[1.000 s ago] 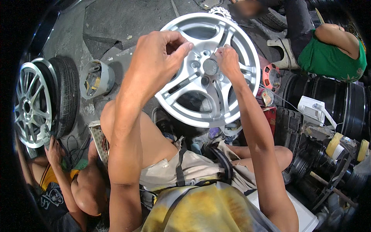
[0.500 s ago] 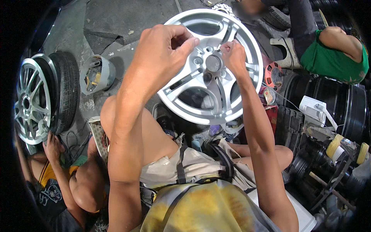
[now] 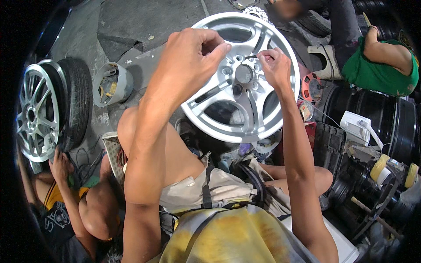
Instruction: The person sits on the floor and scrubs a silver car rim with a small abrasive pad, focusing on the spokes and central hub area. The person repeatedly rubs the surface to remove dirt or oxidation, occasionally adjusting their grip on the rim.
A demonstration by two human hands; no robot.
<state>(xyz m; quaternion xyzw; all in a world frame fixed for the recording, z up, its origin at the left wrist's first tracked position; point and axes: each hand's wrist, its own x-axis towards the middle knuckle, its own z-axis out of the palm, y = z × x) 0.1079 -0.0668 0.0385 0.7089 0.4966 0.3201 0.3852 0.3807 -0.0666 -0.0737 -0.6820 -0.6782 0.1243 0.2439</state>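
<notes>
A silver alloy wheel rim point(image 3: 213, 109) lies before me, face up and tilted, with broad double spokes around a round centre hole. Over its upper left part is my left hand point(image 3: 196, 53), thumb and index finger brought together in a pinch; whatever is between them, if anything, I cannot make out. My right hand point(image 3: 275, 68) is just right of the hub, its fingertips pinching a thin dark strip point(image 3: 251, 56) that points left across the lug holes. What the strip is made of is too small to tell.
Left of me stand a grey bucket point(image 3: 113, 84) of scraps, a tyre point(image 3: 74, 103) and another silver rim point(image 3: 38, 113), which a co-worker's hand point(image 3: 60, 164) touches. A person in a green shirt point(image 3: 379, 70) sits at upper right. Black rims point(image 3: 372, 109) and a white container point(image 3: 354, 127) crowd the right.
My right hand has shifted slightly right and down from the hub, bringing the dark strip into clearer sight. The left hand keeps its pinch, with little movement.
</notes>
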